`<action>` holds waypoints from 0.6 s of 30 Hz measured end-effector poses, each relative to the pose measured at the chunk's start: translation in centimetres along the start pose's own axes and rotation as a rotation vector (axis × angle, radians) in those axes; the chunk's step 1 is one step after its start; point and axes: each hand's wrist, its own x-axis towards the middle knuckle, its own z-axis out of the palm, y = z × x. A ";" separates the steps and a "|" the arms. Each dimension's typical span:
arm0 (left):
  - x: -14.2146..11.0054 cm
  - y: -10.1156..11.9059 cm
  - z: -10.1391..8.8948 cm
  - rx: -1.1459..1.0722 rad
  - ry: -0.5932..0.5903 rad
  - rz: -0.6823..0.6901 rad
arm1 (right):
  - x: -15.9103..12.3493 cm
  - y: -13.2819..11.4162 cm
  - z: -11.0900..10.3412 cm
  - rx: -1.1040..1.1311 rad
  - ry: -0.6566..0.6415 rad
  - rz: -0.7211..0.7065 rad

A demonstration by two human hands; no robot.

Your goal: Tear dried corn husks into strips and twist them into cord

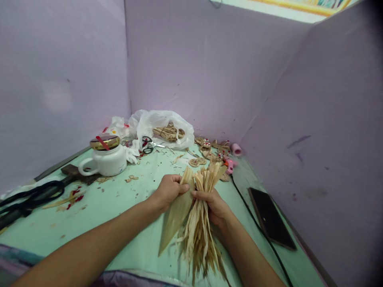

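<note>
At the far left of the counter [131, 231], a large black-handled tool [36, 199] lies unattended beside red and straw-coloured scraps. A white mug [112, 162] with a gold lid stands upright near it. Small scissors [148, 145] rest farther back, out of either hand. Just beside them, an open plastic bag [143, 123] contains a stock of dried strips [167, 133], so material appears to be left over.

The left hand [170, 192] has its fingers pinched, thumb on top, on one broad flat sheet [175, 221], which slants down over the counter at the left of the bundle. Behind the hands lie coiled, braided pieces [197, 162], which look to be finished or part-finished work.

The strip bundle [200, 233] is at front centre, gathered at its upper part and splayed loosely below. The right hand [217, 205] has its fingers closed around the gathered part, thumb across the front. Gathering appears well advanced; the broad sheet is judged not yet joined to the bundle, and no tie is visible. On the right, a pink glue gun [230, 165] and a dark phone [271, 217] lie untouched
</note>
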 end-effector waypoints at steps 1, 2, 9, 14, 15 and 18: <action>0.0 0.0 0.0 -0.003 0.001 -0.003 | 0.0 0.0 0.0 0.006 -0.001 -0.002; 0.0 0.1 0.0 -0.001 0.005 0.001 | 0.0 0.0 0.0 0.014 -0.004 -0.001; 0.2 -0.2 -0.3 0.028 -0.024 0.034 | 0.1 0.2 -0.1 0.030 -0.029 0.038; -0.2 -0.1 -0.2 0.114 -0.086 -0.010 | -0.1 0.2 0.1 -0.044 0.000 -0.053; -0.3 0.0 -0.2 0.135 -0.093 -0.020 | -0.1 0.2 0.2 -0.065 0.005 -0.072; -0.6 0.1 0.0 0.185 -0.080 -0.020 | 0.0 0.4 0.2 -0.127 0.039 -0.135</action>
